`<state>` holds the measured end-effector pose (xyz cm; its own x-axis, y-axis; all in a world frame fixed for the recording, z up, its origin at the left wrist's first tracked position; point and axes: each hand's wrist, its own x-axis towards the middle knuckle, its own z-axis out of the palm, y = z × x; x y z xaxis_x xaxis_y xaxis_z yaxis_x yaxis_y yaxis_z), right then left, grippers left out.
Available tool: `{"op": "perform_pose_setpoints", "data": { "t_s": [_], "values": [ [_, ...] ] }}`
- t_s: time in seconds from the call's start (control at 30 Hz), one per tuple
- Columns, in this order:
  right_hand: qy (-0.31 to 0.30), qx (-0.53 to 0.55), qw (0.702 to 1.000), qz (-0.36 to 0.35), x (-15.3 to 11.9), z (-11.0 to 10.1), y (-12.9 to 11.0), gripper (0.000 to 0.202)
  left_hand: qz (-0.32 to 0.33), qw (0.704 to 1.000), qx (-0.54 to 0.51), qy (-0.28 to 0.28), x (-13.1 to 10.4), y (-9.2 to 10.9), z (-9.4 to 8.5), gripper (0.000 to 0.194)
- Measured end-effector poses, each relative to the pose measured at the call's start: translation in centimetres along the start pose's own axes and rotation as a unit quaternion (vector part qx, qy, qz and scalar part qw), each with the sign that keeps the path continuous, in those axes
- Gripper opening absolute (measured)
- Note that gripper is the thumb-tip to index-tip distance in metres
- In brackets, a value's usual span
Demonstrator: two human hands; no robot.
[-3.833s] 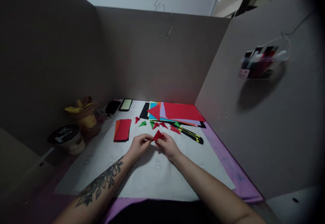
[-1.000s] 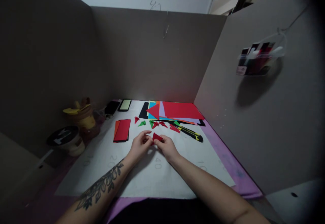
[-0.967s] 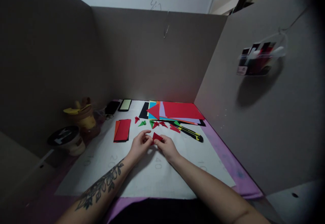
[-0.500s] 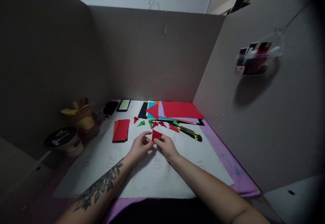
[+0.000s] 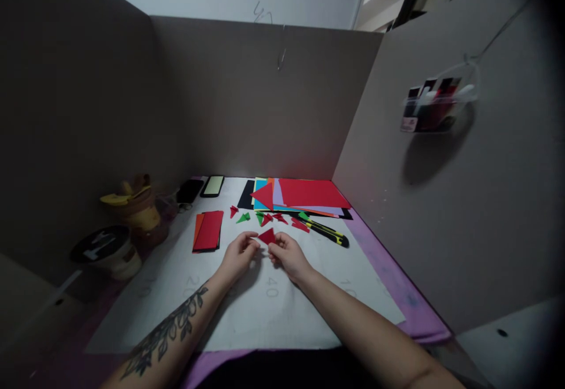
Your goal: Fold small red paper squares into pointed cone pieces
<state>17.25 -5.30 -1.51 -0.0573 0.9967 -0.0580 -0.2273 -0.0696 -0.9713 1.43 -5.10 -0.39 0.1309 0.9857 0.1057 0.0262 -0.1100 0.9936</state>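
Note:
Between my hands, over the mat, is a small red folded paper triangle (image 5: 267,236). My right hand (image 5: 289,256) pinches its right side between thumb and fingers. Beside its left tip is my left hand (image 5: 239,255), thumb and forefinger apart and nothing seen in it. Just beyond lie several small folded paper pieces: a green one (image 5: 243,218), a red one (image 5: 266,220) and others in a loose row. A black and yellow utility knife (image 5: 329,233) lies to their right.
Coloured paper sheets (image 5: 309,192) are stacked at the back, a red paper triangle (image 5: 263,196) on top. Left are red and orange cards (image 5: 209,230), a phone (image 5: 213,186), a pot of tools (image 5: 138,209) and a lidded tub (image 5: 108,250). A clear pouch (image 5: 435,106) hangs right.
The red triangle has turned, its point now facing left, and stays in my right hand. My left hand has drawn slightly left, away from it. The whole view has shifted a little.

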Motion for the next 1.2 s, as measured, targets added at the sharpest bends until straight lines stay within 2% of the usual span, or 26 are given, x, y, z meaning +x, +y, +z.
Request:
{"op": "perform_pose_setpoints", "data": {
  "t_s": [0.13, 0.37, 0.53, 0.7, 0.9, 1.2],
  "values": [
    [-0.012, -0.033, 0.999, -0.015, -0.2, -0.3, -0.2, 0.02, 0.0, 1.0, -0.019, 0.021, 0.2, 0.5, -0.2, 0.034],
    [-0.027, -0.055, 0.998, -0.027, -0.5, -0.3, -0.5, 0.016, -0.004, 0.999, 0.011, -0.031, -0.4, 0.6, 0.2, 0.012],
    [-0.01, -0.032, 0.997, -0.072, -0.2, -0.3, -0.3, 0.017, 0.0, 0.998, 0.016, -0.062, -0.6, 1.2, 0.1, 0.007],
    [-0.033, -0.045, 0.992, -0.109, -0.1, -0.8, -0.7, 0.004, -0.006, 0.998, 0.02, -0.056, -0.7, 1.5, -0.1, 0.017],
    [-0.042, -0.055, 0.988, -0.135, -0.3, -0.9, -0.9, 0.016, -0.005, 0.998, 0.017, -0.056, -0.6, 1.6, -0.3, 0.025],
    [-0.024, -0.053, 0.987, -0.152, -0.2, -0.6, -0.7, 0.005, 0.06, 0.996, 0.057, -0.027, -0.8, 1.4, -0.3, 0.022]
  ]
}}
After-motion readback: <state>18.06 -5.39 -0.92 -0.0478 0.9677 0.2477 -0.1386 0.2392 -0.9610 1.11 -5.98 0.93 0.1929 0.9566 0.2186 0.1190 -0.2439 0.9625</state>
